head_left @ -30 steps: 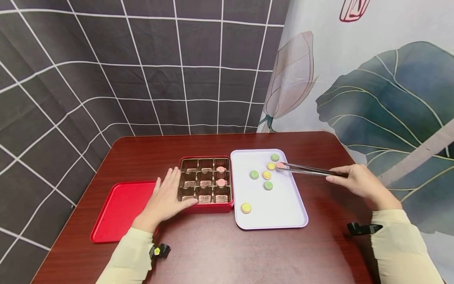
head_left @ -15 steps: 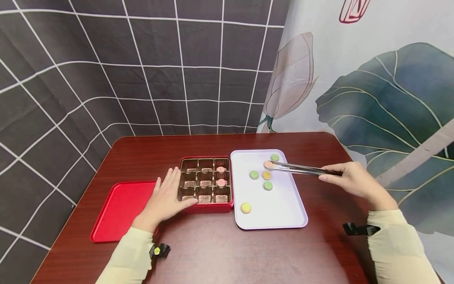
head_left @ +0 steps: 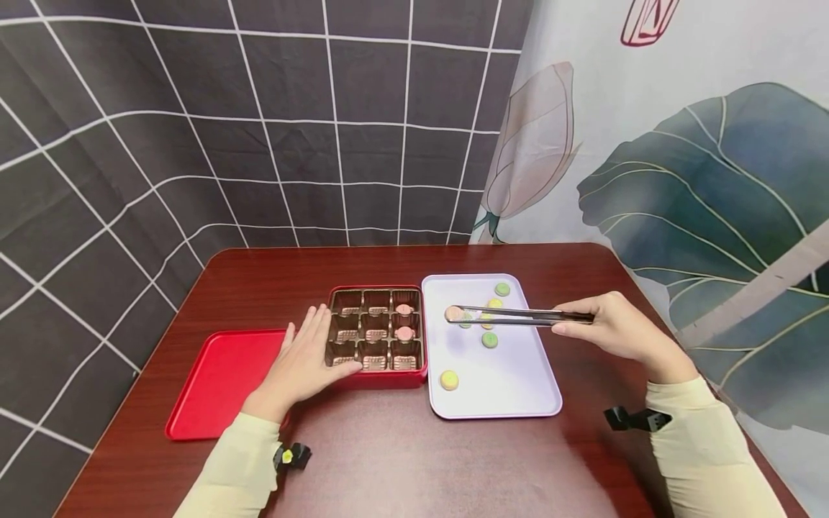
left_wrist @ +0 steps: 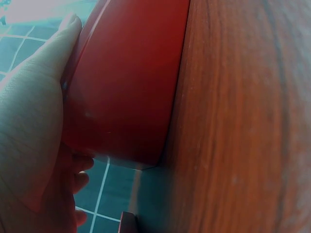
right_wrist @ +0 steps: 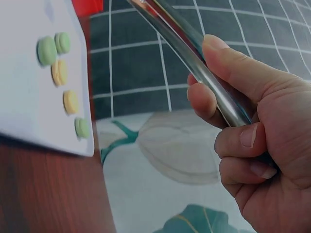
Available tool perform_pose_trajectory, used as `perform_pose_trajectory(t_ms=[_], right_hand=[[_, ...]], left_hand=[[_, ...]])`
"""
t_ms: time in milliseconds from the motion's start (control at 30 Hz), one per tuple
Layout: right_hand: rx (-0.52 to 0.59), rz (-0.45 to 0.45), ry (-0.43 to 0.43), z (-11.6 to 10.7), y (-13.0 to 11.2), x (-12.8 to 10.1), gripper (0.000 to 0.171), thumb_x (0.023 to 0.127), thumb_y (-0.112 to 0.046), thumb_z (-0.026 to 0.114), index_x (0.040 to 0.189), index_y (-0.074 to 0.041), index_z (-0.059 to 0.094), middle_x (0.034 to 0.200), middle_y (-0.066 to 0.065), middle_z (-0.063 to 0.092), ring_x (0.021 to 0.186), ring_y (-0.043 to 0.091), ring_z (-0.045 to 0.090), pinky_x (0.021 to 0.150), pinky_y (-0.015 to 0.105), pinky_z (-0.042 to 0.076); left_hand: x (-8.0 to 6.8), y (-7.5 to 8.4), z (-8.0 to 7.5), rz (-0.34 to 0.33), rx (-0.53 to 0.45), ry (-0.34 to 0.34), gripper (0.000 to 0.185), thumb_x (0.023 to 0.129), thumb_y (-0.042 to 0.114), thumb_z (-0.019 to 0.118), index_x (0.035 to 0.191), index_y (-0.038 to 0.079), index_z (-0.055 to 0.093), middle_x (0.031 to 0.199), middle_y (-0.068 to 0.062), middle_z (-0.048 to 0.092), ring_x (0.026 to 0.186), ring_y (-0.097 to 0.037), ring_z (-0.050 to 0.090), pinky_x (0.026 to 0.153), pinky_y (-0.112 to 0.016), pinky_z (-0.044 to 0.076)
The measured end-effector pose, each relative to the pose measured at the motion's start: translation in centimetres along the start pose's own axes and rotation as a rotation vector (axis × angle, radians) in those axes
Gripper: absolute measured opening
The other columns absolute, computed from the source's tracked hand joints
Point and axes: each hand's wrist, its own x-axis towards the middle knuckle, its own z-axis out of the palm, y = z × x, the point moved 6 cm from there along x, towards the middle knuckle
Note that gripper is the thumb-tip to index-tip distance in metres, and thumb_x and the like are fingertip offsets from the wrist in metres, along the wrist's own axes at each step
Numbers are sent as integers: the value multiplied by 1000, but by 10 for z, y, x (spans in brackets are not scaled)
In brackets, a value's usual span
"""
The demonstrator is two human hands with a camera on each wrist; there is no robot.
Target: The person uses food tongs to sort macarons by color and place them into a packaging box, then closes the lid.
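Observation:
My right hand (head_left: 624, 337) grips metal tongs (head_left: 547, 314), fingers curled round their handle in the right wrist view. The tongs' tips pinch a pink macaron (head_left: 453, 314), held over the left part of the white tray (head_left: 501, 392). Several green and yellow macarons lie on that tray, some partly hidden under the tongs. Left of it is a red box (head_left: 382, 381) with a gold divided insert; two pink macarons (head_left: 404, 333) sit in its right column. My left hand (head_left: 301, 367) rests with straight fingers along the box's left side, thumb at the front corner.
A flat red lid (head_left: 216, 392) lies at the left, partly behind my left forearm. The box and tray stand side by side on the dark wood table (head_left: 388, 453). A grid-patterned cloth (head_left: 369, 151) hangs behind the table.
My right hand has moved left with the tongs, carrying the pink macaron from the tray's right edge to its left part. My left hand has stayed put.

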Motion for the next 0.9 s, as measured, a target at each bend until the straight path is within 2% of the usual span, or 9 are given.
perform_pose_trajectory(t_ms=[133,267,333,533,700,900], right_hand=[[23,-32,-35,8,-11,6,29,78,-32,80,101,-14,76,62,-13,60,46,5,40,39,23,33],[36,-44,-76,17,-20,12,35,77,-41,78,102,-15,76,69,-13,66,48,7,47,41,22,37],[35,-68,-87,21,-25,15,33,77,-40,78,100,-17,76,70,-13,66,49,6,48,42,22,38],[33,-133,-124,32,-39,23,25,78,-28,81,99,-15,77,71,-16,64,46,1,38,40,20,32],[34,-153,-179,40,-48,30,30,79,-36,78,101,-15,77,76,-16,66,47,1,37,40,19,30],[28,-165,-214,48,-53,36,33,79,-45,74,100,-19,77,76,-18,66,51,5,46,42,19,31]], left_hand=[[0,0,-1,6,6,11,113,75,73,61,152,1,18,158,-16,18,146,-31,9,112,-61,9],[0,0,-1,9,7,13,114,75,73,61,152,1,18,158,-16,18,146,-32,10,112,-61,9],[0,0,0,5,8,8,114,75,74,60,153,2,18,158,-15,18,146,-31,9,112,-61,8],[2,1,0,8,1,12,113,75,73,61,153,2,18,159,-14,17,146,-31,10,112,-61,8],[2,0,0,5,-3,19,114,75,72,62,153,2,19,158,-14,18,146,-31,10,112,-61,8],[1,0,0,9,5,20,114,74,72,62,152,1,19,158,-15,18,146,-32,10,112,-61,8]])
